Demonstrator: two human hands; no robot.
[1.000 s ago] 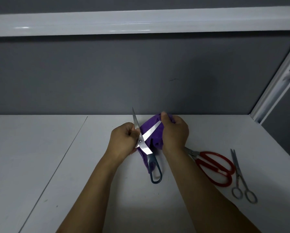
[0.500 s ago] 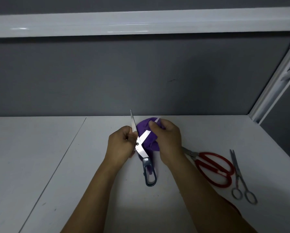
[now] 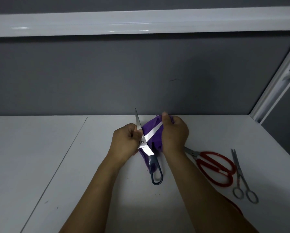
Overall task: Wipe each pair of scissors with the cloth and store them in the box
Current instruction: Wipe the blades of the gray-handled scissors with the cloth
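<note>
Around purple cloth point(image 3: 150, 127), curled right hand point(image 3: 174, 135)

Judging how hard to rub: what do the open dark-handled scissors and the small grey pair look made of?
Dark-handled scissors: blades look like polished steel, brightly reflective; handle loop seems matte blue-grey plastic. Small grey scissors: apparently bare metal throughout, duller grey from blades to finger rings, no coloured covering visible.

Near the middle of the worktop point(image 3: 40, 165), the open scissors point(image 3: 145, 145) sat between the left hand point(image 3: 125, 142) and right hand point(image 3: 174, 133), the cloth point(image 3: 153, 132) behind their blades, while to the right lay a larger pair point(image 3: 215, 167) with a smaller pair point(image 3: 240, 175) just beside it, farther right.
</note>
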